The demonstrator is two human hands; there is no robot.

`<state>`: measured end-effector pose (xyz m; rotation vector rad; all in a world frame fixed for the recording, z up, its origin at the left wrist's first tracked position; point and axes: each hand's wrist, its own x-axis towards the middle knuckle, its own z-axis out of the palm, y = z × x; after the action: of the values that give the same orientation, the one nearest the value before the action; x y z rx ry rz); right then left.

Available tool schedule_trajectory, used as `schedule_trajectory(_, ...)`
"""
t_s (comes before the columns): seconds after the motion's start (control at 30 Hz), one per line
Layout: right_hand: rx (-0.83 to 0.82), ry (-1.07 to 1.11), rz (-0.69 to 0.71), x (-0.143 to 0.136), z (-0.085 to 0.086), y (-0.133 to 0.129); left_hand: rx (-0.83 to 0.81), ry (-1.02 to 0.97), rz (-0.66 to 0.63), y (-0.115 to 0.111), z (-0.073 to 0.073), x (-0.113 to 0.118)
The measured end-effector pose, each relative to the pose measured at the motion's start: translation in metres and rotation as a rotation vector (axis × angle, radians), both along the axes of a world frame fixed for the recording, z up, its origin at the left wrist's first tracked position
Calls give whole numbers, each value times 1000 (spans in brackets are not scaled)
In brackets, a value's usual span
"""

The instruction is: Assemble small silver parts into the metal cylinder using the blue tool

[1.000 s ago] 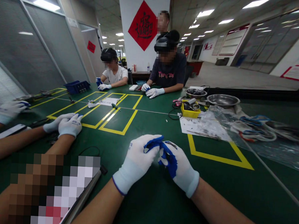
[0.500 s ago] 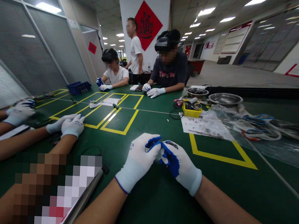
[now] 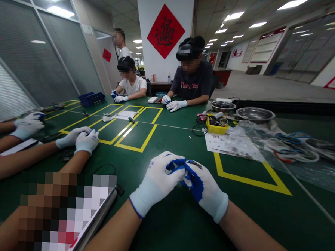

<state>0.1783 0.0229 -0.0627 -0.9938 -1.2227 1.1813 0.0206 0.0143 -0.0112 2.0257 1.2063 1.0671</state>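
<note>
My left hand (image 3: pixel 161 177), in a white glove with blue palm coating, is closed, its fingertips meeting those of my right hand above the green table (image 3: pixel 162 230). My right hand (image 3: pixel 205 185) wears the same kind of glove and has its fingers curled in. Something small and dark shows at the top of my right hand, between thumb and fingers, too small to name. The fingers hide whatever sits between the two hands.
Ahead right are a yellow bin (image 3: pixel 217 126) with parts, a white sheet (image 3: pixel 229 145), metal bowls (image 3: pixel 255 114) and plastic bags with cables. Co-workers' gloved hands (image 3: pixel 86 142) are at the left. A blue bin (image 3: pixel 91 99) stands farther back, near two seated people.
My fingertips have come closer together, and my left hand has shifted slightly right. The view has turned a little. The standing person in the background has moved left.
</note>
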Motion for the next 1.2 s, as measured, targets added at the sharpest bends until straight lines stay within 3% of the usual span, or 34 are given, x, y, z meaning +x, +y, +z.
schedule_trajectory(0.1, -146, 128, 111, 1, 1, -1, -35, 11, -20, 1, 3, -3)
schedule_trajectory(0.17, -170, 128, 106, 3, 3, -1, -60, 12, -38, 3, 4, -5)
schedule_trajectory(0.37, -129, 109, 58, 2, 5, -1, -54, 16, 16, 5, 4, -5)
schedule_trajectory(0.5, -170, 112, 100, 1, 10, -3, -35, -14, 70, 5, 5, -3)
schedule_trajectory(0.67, -82, 28, -17, -3, 15, -11, -91, -155, 121, 7, 9, -8)
schedule_trajectory(0.83, 177, -242, -11, -7, 15, -19, -88, -126, -35, -2, 21, -15)
schedule_trajectory(1.07, 202, -427, 103, -9, 17, -25, -34, 215, -230, -9, 32, -13)
schedule_trajectory(1.2, 236, -446, 161, -8, 15, -24, -80, 240, -276, -7, 31, -15)
